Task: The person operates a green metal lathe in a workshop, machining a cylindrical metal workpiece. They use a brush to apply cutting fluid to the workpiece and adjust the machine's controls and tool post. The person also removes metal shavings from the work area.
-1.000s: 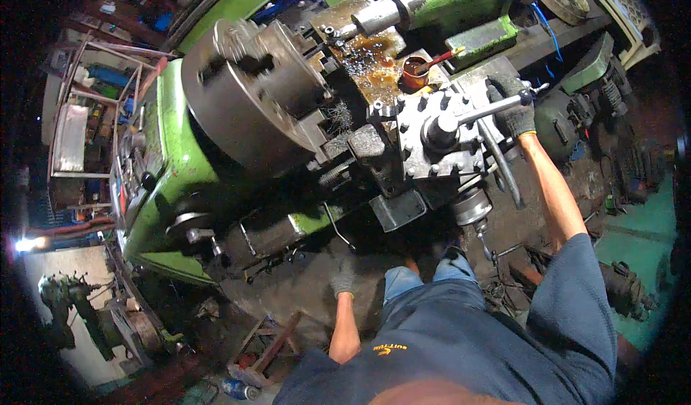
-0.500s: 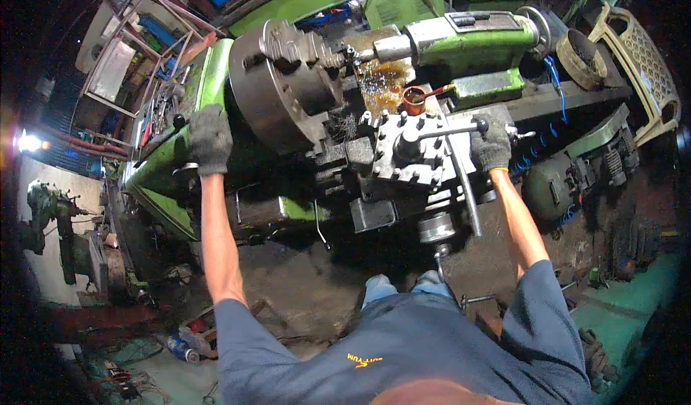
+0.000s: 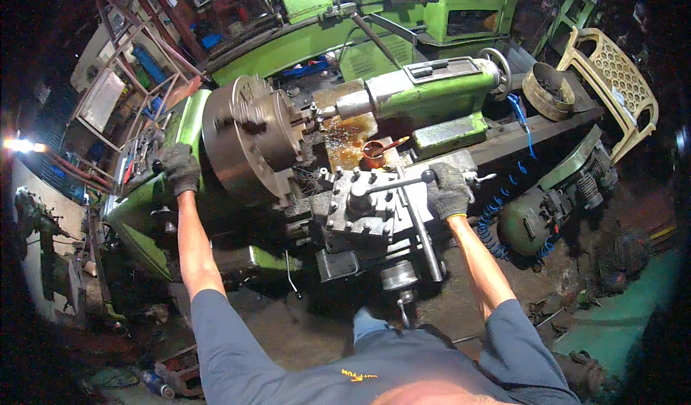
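Observation:
My gloved left hand (image 3: 180, 169) is on the green headstock (image 3: 188, 126) of a metal lathe, its fingers curled around a lever whose black ball knob (image 3: 157, 166) sticks out at the left. My gloved right hand (image 3: 448, 191) is closed at the slide's crank handle (image 3: 480, 179), whose end shows to its right; the hand hides most of that grip. Just left of this hand ends the long tool post lever (image 3: 396, 182), above the square tool post (image 3: 362, 205). The big chuck (image 3: 241, 135) has streaked, smeared jaws facing the tailstock (image 3: 432, 88).
A copper-coloured cup (image 3: 373, 156) with a brush stands behind the tool post, beside oily metal. A round tin (image 3: 547, 92) sits on the bed's right end. Beyond are a beige plastic chair (image 3: 615, 81), a blue coiled hose (image 3: 492, 225) and a green compressor tank (image 3: 529, 228).
The whole view has shifted, so the lathe and both hands now appear further left and lower. Both hands stay at the same places on the machine.

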{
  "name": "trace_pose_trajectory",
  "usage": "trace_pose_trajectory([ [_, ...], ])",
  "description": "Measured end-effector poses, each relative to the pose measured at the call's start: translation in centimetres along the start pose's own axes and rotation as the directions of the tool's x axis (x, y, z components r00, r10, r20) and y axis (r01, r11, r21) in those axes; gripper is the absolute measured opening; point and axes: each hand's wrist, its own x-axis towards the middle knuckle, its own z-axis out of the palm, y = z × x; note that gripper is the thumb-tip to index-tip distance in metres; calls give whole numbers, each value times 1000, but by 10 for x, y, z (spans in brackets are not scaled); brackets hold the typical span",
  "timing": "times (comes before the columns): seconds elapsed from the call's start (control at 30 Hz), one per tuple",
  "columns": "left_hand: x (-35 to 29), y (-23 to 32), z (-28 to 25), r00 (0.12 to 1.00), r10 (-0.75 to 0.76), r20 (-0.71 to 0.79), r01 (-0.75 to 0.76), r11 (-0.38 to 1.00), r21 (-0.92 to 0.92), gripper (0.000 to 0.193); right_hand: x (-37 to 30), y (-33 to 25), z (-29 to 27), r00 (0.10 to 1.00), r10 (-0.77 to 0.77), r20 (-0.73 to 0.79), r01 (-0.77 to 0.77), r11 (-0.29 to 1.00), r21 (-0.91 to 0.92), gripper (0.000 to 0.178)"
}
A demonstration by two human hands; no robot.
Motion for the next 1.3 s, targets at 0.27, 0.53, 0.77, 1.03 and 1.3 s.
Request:
trace_pose_trajectory([
  [0.27, -13, -15, -7, 973, -23, -229, -5, 992, -123, 32, 0, -9, -4, 998, -14, 59, 12, 999, 47, 19],
  [0.53, -15, -23, 16, 985, -49, -165, 15, 979, -204, 26, 1, -9, 0, 997, 10, 80, -12, 999, 37, 20],
  [0.77, -10, -21, 0, 873, 31, -487, -137, 973, -184, 14, 3, -12, 0, 996, -4, 87, 1, 999, 35, 20],
  [1.03, -10, -12, -13, 984, -74, -163, 33, 969, -245, 19, 1, -16, -2, 989, 68, 130, -74, 996, 43, 18],
  [1.3, -13, -14, 0, 970, -73, -234, 9, 964, -264, 22, -3, -7, 6, 996, 12, 94, -16, 999, 39, 21],
])
